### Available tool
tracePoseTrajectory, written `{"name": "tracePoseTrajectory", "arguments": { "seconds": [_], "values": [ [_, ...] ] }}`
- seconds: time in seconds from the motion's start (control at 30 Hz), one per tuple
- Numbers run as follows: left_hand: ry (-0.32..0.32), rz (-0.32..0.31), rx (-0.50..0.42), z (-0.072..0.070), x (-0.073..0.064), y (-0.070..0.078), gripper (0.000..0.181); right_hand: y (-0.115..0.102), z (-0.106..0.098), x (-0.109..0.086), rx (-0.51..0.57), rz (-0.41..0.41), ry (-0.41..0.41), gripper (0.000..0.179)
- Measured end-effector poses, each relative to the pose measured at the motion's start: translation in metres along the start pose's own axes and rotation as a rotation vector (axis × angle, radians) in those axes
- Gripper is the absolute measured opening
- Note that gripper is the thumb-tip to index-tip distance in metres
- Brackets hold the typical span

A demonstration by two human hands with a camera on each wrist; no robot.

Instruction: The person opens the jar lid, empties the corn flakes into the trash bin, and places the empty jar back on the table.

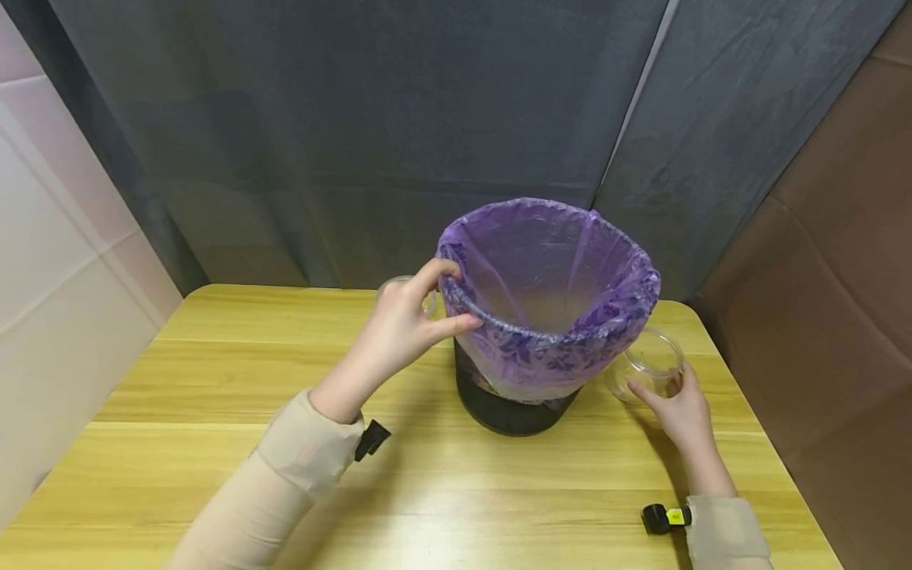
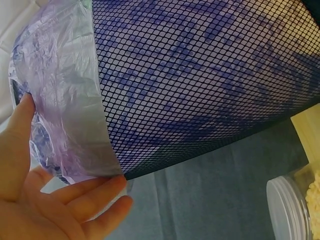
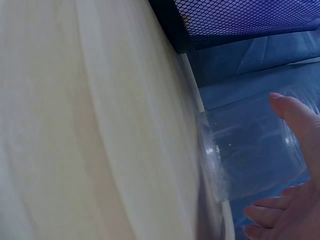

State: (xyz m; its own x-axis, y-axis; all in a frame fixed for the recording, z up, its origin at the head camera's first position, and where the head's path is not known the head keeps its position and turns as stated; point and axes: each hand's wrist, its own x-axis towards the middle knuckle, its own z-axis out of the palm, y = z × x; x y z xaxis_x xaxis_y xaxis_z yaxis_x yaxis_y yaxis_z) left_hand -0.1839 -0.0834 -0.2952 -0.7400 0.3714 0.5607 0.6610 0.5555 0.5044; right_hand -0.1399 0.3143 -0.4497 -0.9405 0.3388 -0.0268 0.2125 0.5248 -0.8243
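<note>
A black mesh trash bin (image 1: pixel 516 412) stands on the table, lined with a purple patterned bag (image 1: pixel 549 356) folded over its rim. My left hand (image 1: pixel 399 324) grips the bin's rim on the left, thumb in front and fingers over the bag's edge. In the left wrist view the bag's fold (image 2: pixel 75 100) lies between thumb and fingers. On the bin's right side, my right hand (image 1: pixel 684 412) holds a clear plastic jar (image 1: pixel 644 368) near its top. The right wrist view shows the jar (image 3: pixel 245 150) see-through, with nothing inside, its base at the tabletop.
Behind my left hand, mostly hidden, stands a lidded jar (image 1: pixel 431 304); pale yellow bits (image 2: pixel 314 205) fill it below a white lid (image 2: pixel 287 207). The wood-grain table (image 1: pixel 456 507) ends at a grey curtain (image 1: pixel 356 142), with a brown cloth (image 1: pixel 841 237) on the right.
</note>
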Motion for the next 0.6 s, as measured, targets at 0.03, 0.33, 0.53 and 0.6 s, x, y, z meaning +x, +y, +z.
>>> {"name": "tracePoseTrajectory", "arguments": {
  "seconds": [0.03, 0.33, 0.53, 0.6],
  "values": [
    [-0.010, -0.006, 0.003, -0.001, 0.000, 0.000, 0.055, -0.001, -0.001, -0.001, -0.004, -0.002, -0.001, 0.111],
    [-0.058, -0.040, 0.001, -0.004, -0.004, 0.003, 0.060, -0.008, -0.010, -0.012, -0.091, -0.035, 0.018, 0.114],
    [-0.106, -0.093, -0.077, -0.005, -0.009, 0.000, 0.077, -0.018, -0.018, -0.023, -0.096, -0.054, 0.035, 0.111],
    [-0.113, -0.105, -0.105, -0.005, -0.010, -0.001, 0.084, -0.021, -0.021, -0.026, -0.104, -0.058, 0.042, 0.110]
  ]
}}
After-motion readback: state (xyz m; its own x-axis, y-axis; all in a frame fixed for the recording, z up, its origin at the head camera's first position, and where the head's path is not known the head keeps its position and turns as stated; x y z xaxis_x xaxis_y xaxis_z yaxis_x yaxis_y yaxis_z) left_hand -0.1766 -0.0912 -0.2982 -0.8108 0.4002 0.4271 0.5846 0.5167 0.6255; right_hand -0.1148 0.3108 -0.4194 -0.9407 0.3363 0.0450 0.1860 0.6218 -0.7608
